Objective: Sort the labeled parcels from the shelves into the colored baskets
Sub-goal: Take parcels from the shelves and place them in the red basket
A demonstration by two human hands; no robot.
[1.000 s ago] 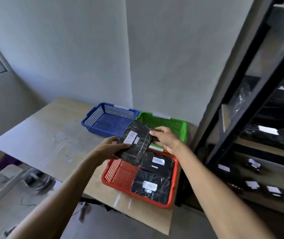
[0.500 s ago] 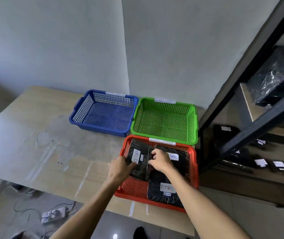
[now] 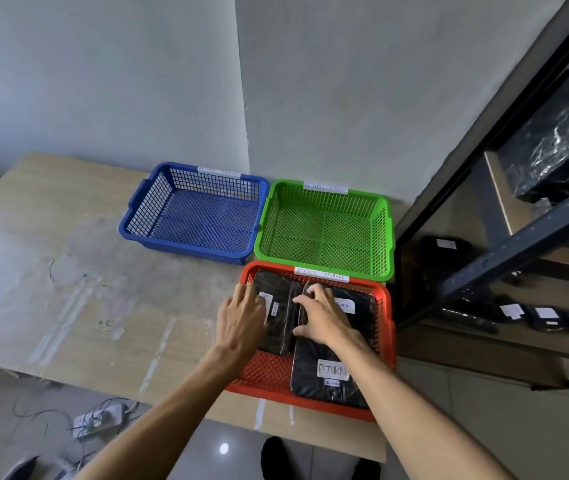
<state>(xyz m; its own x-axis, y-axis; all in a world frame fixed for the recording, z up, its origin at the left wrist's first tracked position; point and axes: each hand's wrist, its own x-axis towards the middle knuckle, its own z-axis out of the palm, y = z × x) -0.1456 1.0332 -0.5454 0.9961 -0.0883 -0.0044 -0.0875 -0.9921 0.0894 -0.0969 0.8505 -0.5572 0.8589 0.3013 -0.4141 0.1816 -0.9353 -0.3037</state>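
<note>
The black plastic-wrapped parcel with a white label point(image 3: 281, 311) lies in the far-left part of the red mesh plastic basket point(image 3: 385, 327), flat on the basket floor. The left hand point(image 3: 241, 322) rests on its left edge, fingers extended and laid over the wrapping, not curled round it. The right hand point(image 3: 323, 317) sits at the parcel's right edge, fingers bent and fingertips pressing at the seam between this parcel and the second black parcel labeled "RETURN" point(image 3: 359, 308) just beside it; whether it pinches the wrapping cannot be told. A third black parcel marked "RETURN" point(image 3: 328, 375) occupies the near-right part of the same basket, partly under the right forearm.

Behind the red basket stands the green mesh basket point(image 3: 324, 230), touching it, and to its left the blue mesh basket point(image 3: 193, 216) (each basket carries a white strip label on its far rim). All three sit on the pale wooden tabletop point(image 3: 68, 289). The dark metal shelving unit point(image 3: 518, 251) to the right holds further black labeled parcels point(image 3: 549, 317).
</note>
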